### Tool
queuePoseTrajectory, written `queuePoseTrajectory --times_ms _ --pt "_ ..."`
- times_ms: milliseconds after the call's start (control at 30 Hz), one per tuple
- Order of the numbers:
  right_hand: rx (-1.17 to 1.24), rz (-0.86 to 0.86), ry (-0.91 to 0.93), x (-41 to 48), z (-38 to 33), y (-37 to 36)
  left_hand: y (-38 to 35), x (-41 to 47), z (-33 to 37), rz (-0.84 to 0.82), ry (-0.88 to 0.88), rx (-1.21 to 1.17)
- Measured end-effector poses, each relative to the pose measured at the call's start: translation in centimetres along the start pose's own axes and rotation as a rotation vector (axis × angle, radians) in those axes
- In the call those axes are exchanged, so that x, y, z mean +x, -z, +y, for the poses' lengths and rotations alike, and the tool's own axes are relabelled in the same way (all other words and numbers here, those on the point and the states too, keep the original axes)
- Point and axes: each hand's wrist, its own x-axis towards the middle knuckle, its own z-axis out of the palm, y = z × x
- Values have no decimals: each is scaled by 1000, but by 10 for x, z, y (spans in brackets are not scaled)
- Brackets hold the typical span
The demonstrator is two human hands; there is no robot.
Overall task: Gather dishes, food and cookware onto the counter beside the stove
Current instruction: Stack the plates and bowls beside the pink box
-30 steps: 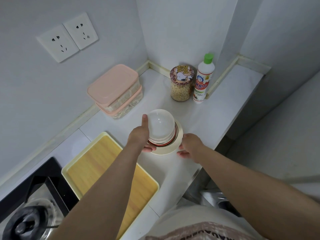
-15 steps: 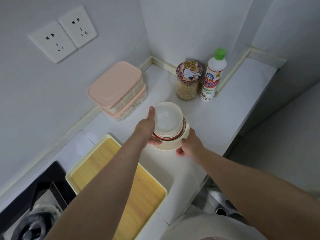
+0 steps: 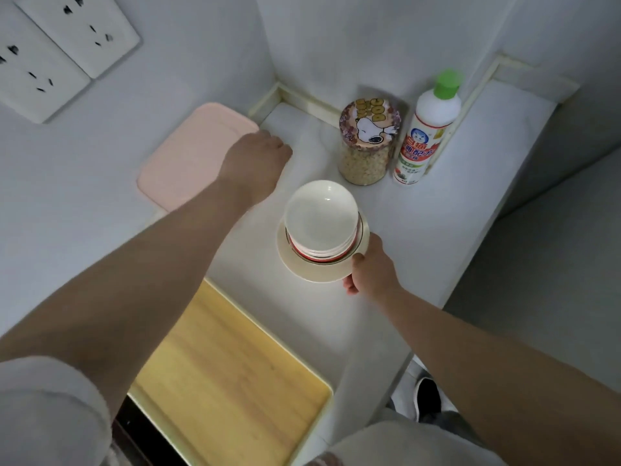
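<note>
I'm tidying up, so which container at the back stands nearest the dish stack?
The jar with the cartoon dog lid: it stands right behind the stack, while the green-capped bottle is further right, by the wall trim.

Single head-worn wide-angle view, close above, tilted steeply down and forward onto the worktop (image 3: 420, 230) corner. Walls (image 3: 336, 45) fill the top of the frame.

Two white wall sockets (image 3: 80, 31) sit side by side high on the left wall. A white bottle (image 3: 426, 129) with a green cap stands upright in the back corner of the counter (image 3: 437, 237). A wood-lined tray (image 3: 228, 375) lies flat near the counter's front edge. A black-and-white shoe (image 3: 426, 395) shows on the floor below.
</note>
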Motion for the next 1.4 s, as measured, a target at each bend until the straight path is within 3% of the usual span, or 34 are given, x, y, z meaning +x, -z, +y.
queuePoseTrajectory --times_ms 67,133,233,400,1000,1067,1167,1233,1300,1400 --pt "31 6 -19 -1 1 -1 -9 15 -5 -92 -168 266" --pt "93 1 -52 -3 1 -4 -13 21 -1 -304 -175 537" --pt "159 -8 -76 -4 3 -10 -14 22 5 -477 -160 706" --pt "214 -6 -58 1 3 -16 -16 4 10 -452 -217 853" --pt "359 -15 -42 43 -43 -55 -45 -101 5 -344 -319 866" --pt "372 -22 -30 53 -55 -61 -43 -109 7 -350 -293 729" --pt "412 -23 -17 67 -71 -68 -39 -126 1 -28 -363 423" --pt "448 -19 -9 76 -82 -73 -39 -141 -7 204 -310 117" --pt "494 -29 -4 84 -90 -78 -29 -154 -4 388 -24 -187" --pt "539 -22 -11 95 -99 -86 -25 -176 9 611 626 -561"
